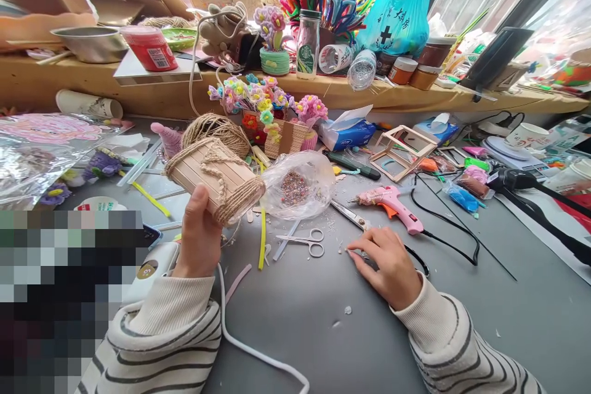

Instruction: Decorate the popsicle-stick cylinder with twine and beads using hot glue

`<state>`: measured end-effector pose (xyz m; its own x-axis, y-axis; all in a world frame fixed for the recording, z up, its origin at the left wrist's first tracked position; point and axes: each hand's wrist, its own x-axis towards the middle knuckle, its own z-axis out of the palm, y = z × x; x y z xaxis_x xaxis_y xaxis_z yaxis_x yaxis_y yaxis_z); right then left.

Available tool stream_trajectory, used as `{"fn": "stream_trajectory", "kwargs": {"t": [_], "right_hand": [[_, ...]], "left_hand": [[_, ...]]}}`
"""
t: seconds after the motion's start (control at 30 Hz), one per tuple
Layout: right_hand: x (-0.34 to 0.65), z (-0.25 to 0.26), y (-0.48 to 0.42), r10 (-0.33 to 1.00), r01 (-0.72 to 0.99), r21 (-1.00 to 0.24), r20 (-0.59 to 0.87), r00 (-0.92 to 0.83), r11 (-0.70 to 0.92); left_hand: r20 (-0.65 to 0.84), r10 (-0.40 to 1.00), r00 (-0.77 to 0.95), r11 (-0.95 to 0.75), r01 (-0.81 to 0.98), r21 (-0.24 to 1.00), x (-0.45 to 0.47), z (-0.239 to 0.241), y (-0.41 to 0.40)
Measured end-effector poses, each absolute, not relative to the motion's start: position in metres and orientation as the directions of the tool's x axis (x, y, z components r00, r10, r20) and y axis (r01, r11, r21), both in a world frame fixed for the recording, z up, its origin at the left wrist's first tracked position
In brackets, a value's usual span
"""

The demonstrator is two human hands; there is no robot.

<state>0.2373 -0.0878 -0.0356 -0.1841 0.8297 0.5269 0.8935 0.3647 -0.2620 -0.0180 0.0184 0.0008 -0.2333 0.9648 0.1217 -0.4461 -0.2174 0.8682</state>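
Observation:
My left hand (199,237) is closed round a tilted cup-shaped holder (217,175), raised above the table. Flat wooden sticks cover its side, with jute twine wound round both ends and a braided twine piece across the front. Low over the tabletop, my right hand (385,263) has thumb and forefinger brought together by small pale scraps; anything between the tips is too small to name. Small scissors (300,240) lie between the hands. Larger scissors (349,215) and a pink glue gun (388,203) are just beyond my right hand. A clear bag of beads (295,188) lies beside the holder.
Behind the holder is a twine ball (217,132) near fuzzy-wire flowers (258,98). A white cable (258,348) crosses the front, and the glue gun's black cord (462,246) loops right. Jars and pipe cleaners crowd the back ledge (152,86).

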Motion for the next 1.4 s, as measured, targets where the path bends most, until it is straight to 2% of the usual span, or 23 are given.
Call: {"fn": "stream_trajectory", "kwargs": {"t": [0.2,0.4,0.57,0.73,0.9,0.97,1.17,1.4], "right_hand": [[0.232,-0.026,-0.075,0.821,0.876,-0.299,0.545,-0.169,0.378],[0.221,0.013,-0.042,0.807,0.843,-0.309,0.548,-0.222,0.441],[0.206,0.032,-0.003,0.895,0.873,-0.282,0.325,-0.304,0.399],[0.192,0.026,0.034,0.925,0.895,-0.254,0.207,-0.32,0.367],[0.183,0.024,0.052,0.91,0.884,-0.217,0.085,-0.405,0.414],[0.183,0.023,0.055,0.917,0.897,-0.188,0.059,-0.395,0.399],[0.189,0.019,0.056,0.975,0.973,-0.071,0.04,-0.219,0.221],[0.18,0.017,0.058,0.977,0.977,0.021,-0.015,-0.212,0.212]], "left_hand": [[0.098,0.967,-0.237,-0.195,-0.433,0.88,-0.018,0.001,0.018],[0.051,0.967,-0.249,-0.158,-0.429,0.889,-0.019,0.001,0.017],[0.029,0.967,-0.253,-0.139,-0.427,0.893,-0.019,0.0,0.016],[-0.012,0.968,-0.252,-0.102,-0.436,0.894,-0.019,0.0,0.014],[-0.073,0.966,-0.246,-0.048,-0.454,0.89,-0.021,-0.001,0.013],[-0.083,0.964,-0.252,-0.041,-0.453,0.891,-0.02,0.001,0.012],[-0.111,0.963,-0.246,-0.025,-0.49,0.871,-0.012,0.013,0.006],[-0.131,0.963,-0.235,0.004,-0.478,0.879,-0.012,0.016,0.004]]}}
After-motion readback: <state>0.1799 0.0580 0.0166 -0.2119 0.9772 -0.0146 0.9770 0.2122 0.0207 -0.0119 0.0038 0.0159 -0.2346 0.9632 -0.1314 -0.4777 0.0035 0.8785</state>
